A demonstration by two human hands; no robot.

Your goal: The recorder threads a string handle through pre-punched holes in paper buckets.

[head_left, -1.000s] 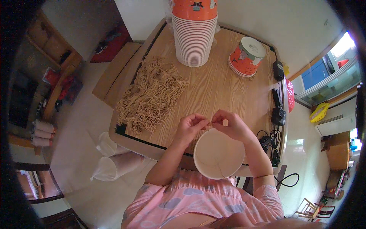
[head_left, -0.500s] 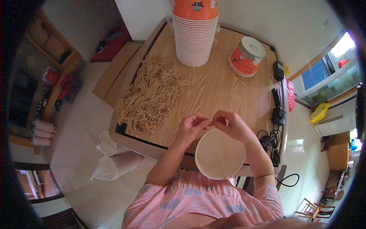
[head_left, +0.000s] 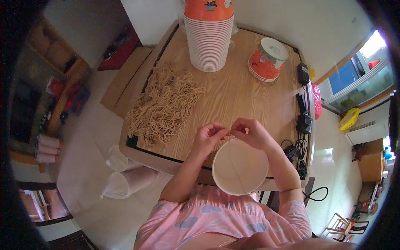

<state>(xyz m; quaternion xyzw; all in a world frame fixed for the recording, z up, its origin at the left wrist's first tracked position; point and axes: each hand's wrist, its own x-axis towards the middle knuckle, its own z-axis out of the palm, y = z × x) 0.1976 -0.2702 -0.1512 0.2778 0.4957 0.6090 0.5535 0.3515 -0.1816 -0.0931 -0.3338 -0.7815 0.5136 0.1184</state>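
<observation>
A white paper bucket (head_left: 241, 166) sits at the table's near edge against my body, its open mouth toward me. One thin tan string (head_left: 236, 166) runs across its mouth from the far rim to the near rim. At the far rim, my left hand (head_left: 210, 137) pinches the string between thumb and forefinger. Right beside it, my right hand (head_left: 251, 132) pinches the same string, the fingertips of both hands nearly touching. Whether there is a knot between the fingers is too small to tell. Left of my hands lies a loose heap of tan strings (head_left: 166, 104).
A tall stack of nested paper buckets (head_left: 209, 41) stands at the far side of the wood-grain table (head_left: 233, 96). Upside-down orange buckets (head_left: 268, 60) are at the far right. Black adapters and cables (head_left: 298, 152) line the right edge. Bagged bucket stacks (head_left: 129, 181) lie on the floor at left.
The view has shifted slightly. My hands stay together at the bucket's far rim, with only small finger movements on the string.
</observation>
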